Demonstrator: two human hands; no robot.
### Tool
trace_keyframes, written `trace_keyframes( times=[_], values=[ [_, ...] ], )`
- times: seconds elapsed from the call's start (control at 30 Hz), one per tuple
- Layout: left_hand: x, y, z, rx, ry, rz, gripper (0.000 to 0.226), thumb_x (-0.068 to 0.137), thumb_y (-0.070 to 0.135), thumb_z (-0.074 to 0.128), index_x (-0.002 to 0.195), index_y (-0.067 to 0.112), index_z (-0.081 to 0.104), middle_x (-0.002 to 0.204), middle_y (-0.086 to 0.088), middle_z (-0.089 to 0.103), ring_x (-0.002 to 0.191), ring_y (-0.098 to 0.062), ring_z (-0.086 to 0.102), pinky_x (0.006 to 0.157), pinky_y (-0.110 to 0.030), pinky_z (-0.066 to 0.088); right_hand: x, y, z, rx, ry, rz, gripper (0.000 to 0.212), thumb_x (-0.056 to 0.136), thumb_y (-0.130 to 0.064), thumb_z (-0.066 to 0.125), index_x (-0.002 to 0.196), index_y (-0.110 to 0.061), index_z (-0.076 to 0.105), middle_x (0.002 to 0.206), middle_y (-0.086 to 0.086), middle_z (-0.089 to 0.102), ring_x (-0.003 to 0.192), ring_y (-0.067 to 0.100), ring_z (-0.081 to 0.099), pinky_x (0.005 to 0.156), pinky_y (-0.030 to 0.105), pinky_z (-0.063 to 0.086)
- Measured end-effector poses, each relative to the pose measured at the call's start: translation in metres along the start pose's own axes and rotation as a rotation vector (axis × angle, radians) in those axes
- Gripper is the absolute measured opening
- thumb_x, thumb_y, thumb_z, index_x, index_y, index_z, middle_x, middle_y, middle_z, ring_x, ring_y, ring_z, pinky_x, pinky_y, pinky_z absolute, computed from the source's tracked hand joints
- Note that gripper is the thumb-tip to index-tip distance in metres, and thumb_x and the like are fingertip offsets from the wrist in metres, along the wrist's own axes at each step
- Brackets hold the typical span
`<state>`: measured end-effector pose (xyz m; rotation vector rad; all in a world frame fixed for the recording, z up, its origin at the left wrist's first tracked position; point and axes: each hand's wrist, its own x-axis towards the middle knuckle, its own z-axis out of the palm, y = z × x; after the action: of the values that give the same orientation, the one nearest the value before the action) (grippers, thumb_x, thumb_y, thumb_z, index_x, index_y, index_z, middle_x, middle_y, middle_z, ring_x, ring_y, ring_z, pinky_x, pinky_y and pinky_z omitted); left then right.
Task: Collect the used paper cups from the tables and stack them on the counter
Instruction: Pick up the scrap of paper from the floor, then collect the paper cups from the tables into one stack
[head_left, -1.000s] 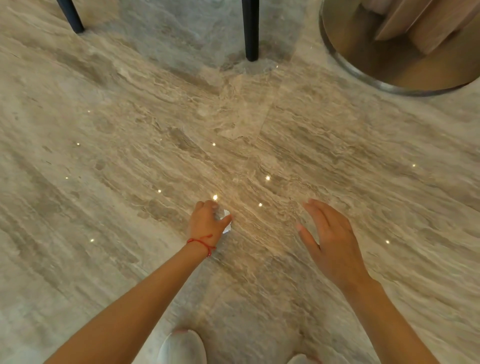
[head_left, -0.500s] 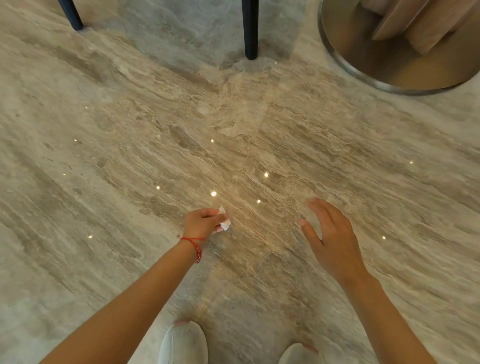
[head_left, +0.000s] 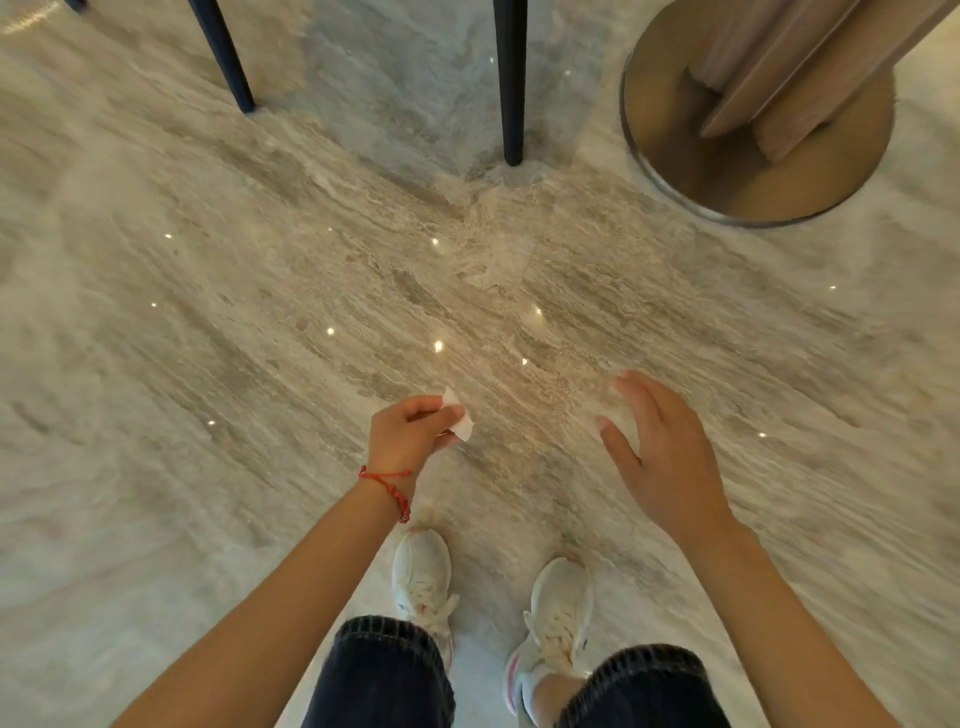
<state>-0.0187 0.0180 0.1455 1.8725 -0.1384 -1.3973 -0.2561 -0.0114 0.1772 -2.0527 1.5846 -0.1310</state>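
My left hand (head_left: 410, 434) pinches a small white scrap of paper (head_left: 461, 422) between thumb and fingers, above the marble floor (head_left: 208, 322). My right hand (head_left: 660, 457) hangs beside it, fingers relaxed and spread, holding nothing. I see no paper cups. My white sneakers (head_left: 423, 577) stand below.

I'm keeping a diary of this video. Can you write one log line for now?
left hand: pinches white paper scrap | right hand: open, holds nothing | cups: none in view | standing on marble floor
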Motion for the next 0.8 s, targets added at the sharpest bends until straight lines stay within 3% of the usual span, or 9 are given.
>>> trace_keyframes(
  times=[0.33, 0.43, 0.53, 0.67, 0.73, 0.8],
  values=[
    [-0.156, 0.145, -0.027, -0.018, 0.058, 0.058, 0.012, 0.075, 0.0, 0.071, 0.086, 0.002, 0.065, 0.078, -0.008, 0.065, 0.074, -0.017, 0.064, 0.063, -0.02, 0.058, -0.045, -0.103, -0.17, 0.004, 0.016, 0.029, 0.045, 0.093, -0.028, 0.053, 0.133, -0.009, 0.047, 0.139, 0.012, 0.048, 0.128, 0.03, 0.045, 0.104, 0.042, 0.034],
    [-0.201, 0.192, -0.032, -0.055, 0.051, 0.079, 0.01, 0.076, 0.0, 0.07, 0.083, 0.004, 0.063, 0.078, -0.008, 0.064, 0.075, -0.018, 0.063, 0.067, -0.022, 0.058, -0.058, -0.135, -0.223, 0.01, 0.052, 0.011, 0.043, 0.093, -0.026, 0.054, 0.131, -0.007, 0.048, 0.136, 0.013, 0.05, 0.125, 0.03, 0.047, 0.102, 0.042, 0.036],
    [-0.244, 0.235, -0.038, -0.058, 0.034, 0.12, 0.017, 0.077, 0.002, 0.07, 0.092, 0.0, 0.063, 0.081, -0.009, 0.064, 0.078, -0.018, 0.063, 0.072, -0.025, 0.057, -0.072, -0.165, -0.276, 0.0, 0.127, 0.003, 0.041, 0.094, -0.026, 0.052, 0.13, -0.007, 0.05, 0.133, 0.014, 0.053, 0.122, 0.03, 0.05, 0.101, 0.04, 0.037],
    [-0.292, 0.286, -0.041, -0.078, 0.026, 0.195, 0.022, 0.078, 0.001, 0.068, 0.098, -0.005, 0.062, 0.081, -0.01, 0.063, 0.078, -0.02, 0.062, 0.074, -0.028, 0.056, -0.089, -0.199, -0.337, -0.024, 0.196, -0.003, 0.05, 0.094, -0.039, 0.04, 0.127, -0.004, 0.051, 0.131, 0.016, 0.055, 0.12, 0.032, 0.052, 0.098, 0.043, 0.042],
    [-0.314, 0.305, -0.042, -0.096, 0.017, 0.242, 0.016, 0.078, 0.001, 0.068, 0.093, -0.003, 0.064, 0.08, -0.01, 0.063, 0.077, -0.019, 0.062, 0.068, -0.024, 0.058, -0.099, -0.215, -0.358, -0.026, 0.208, -0.002, 0.057, 0.093, -0.044, 0.031, 0.129, -0.005, 0.05, 0.133, 0.014, 0.053, 0.123, 0.03, 0.05, 0.1, 0.043, 0.042],
    [-0.332, 0.32, -0.042, -0.116, -0.001, 0.28, 0.015, 0.077, 0.001, 0.069, 0.09, -0.004, 0.065, 0.08, -0.011, 0.062, 0.076, -0.019, 0.062, 0.062, -0.019, 0.057, -0.107, -0.226, -0.373, -0.025, 0.237, -0.012, 0.051, 0.095, -0.039, 0.039, 0.13, -0.003, 0.05, 0.135, 0.014, 0.051, 0.125, 0.029, 0.049, 0.101, 0.044, 0.043]
  ],
)
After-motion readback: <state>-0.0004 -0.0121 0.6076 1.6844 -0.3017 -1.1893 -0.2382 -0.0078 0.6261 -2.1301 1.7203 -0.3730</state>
